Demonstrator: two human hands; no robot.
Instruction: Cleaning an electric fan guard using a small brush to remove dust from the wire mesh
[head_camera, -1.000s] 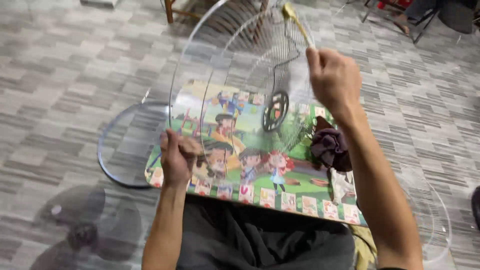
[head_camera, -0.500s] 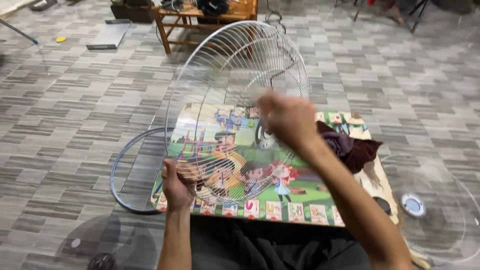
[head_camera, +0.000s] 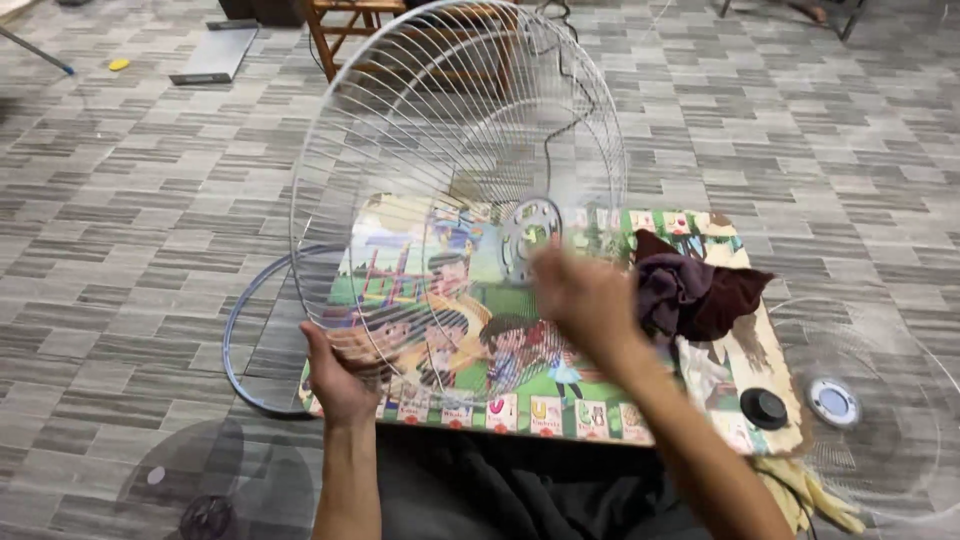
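1. Seated low, a person props a white wire fan guard upright on its edge; the left hand is clenched on the guard's lower rim, nearest the body.
2. Right hand is blurred with motion, in front of the guard's lower right part and just below its round metal hub. I cannot tell whether it grasps anything or is simply curled.
3. Under both hands lies a small worktop, a low board with a colourful cartoon picture, resting across the lap.
4. Just beyond the right hand, to its right, a dark maroon cloth sits crumpled on the board; nearer the body on that side is a black round cap.
5. Left of the left hand, a thin ring lies on the grey tiled floor.
6. Far right, a second guard with a blue-centred hub lies flat on the floor.
7. Handling advice, as a judgement: keep the left grip firm on the rim so the guard stays upright and does not roll while the right hand works near the hub.
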